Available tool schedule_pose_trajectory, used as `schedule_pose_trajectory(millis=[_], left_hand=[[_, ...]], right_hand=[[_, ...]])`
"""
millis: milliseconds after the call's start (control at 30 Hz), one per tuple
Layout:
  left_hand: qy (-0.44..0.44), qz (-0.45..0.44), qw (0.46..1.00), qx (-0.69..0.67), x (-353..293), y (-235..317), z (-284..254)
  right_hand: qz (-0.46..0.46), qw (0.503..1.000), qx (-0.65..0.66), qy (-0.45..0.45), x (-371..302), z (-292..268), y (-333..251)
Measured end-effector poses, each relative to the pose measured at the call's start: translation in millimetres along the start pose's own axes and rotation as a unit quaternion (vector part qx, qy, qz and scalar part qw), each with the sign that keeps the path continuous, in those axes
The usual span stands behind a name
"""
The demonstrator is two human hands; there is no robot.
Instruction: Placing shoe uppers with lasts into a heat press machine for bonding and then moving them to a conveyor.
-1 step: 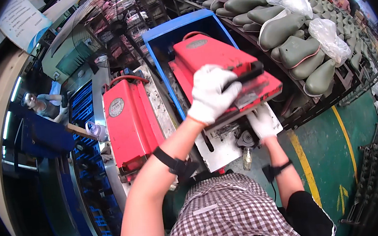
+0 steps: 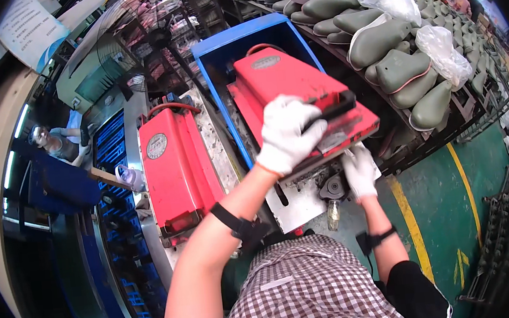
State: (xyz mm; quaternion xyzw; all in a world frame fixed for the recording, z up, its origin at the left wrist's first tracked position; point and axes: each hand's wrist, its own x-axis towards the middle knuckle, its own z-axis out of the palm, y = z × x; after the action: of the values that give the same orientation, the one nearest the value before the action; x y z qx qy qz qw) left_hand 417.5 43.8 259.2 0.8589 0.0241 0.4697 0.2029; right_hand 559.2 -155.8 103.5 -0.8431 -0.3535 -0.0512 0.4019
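Observation:
My left hand (image 2: 292, 132), in a white glove, is closed around the black handle (image 2: 337, 109) at the front of a red machine cover (image 2: 292, 72). The cover's front end is raised above a pale metal base plate (image 2: 299, 210). My right hand (image 2: 360, 170), also gloved in white, is beside the front right edge of the cover, over the base. Its fingers point up and look stretched out, though their tips are partly hidden near that edge. Beside it on the base sit a round dark fitting (image 2: 333, 187) and a small clear cylinder (image 2: 333, 214).
A second red machine (image 2: 175, 166) stands at left. A blue bin (image 2: 242, 31) is behind the raised cover. Dark green boot-shaped forms (image 2: 378, 40) and clear plastic bags (image 2: 443, 52) fill a rack at right. Another person (image 2: 60, 144) is at far left.
The cover's front edge and my left hand on its handle have come down slightly. My right hand has drawn back a little to the right from under the cover.

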Motion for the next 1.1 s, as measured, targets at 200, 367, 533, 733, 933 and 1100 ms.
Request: schedule_pose_trajectory(millis=[200,367,533,733,933,1100], left_hand=[[-0.037,0.050,0.997,0.039,-74,-7,44],[-0.050,0.083,0.993,0.074,-123,-17,73],[-0.066,0.086,0.990,0.091,-146,-28,84],[-0.098,0.067,0.989,0.090,-152,-29,81],[-0.128,0.032,0.991,0.023,-141,-6,37],[-0.133,-0.150,0.979,0.025,-182,-4,-60]], right_hand=[[0.386,0.867,0.282,-0.140,-136,-12,66],[0.522,0.547,0.575,-0.312,-144,-31,-3],[0.530,0.467,0.636,-0.310,-133,-37,54],[0.499,0.498,0.708,-0.036,-79,-61,73],[0.571,0.589,0.569,-0.060,-130,-20,78],[0.450,0.687,0.401,-0.405,-149,-1,3]])
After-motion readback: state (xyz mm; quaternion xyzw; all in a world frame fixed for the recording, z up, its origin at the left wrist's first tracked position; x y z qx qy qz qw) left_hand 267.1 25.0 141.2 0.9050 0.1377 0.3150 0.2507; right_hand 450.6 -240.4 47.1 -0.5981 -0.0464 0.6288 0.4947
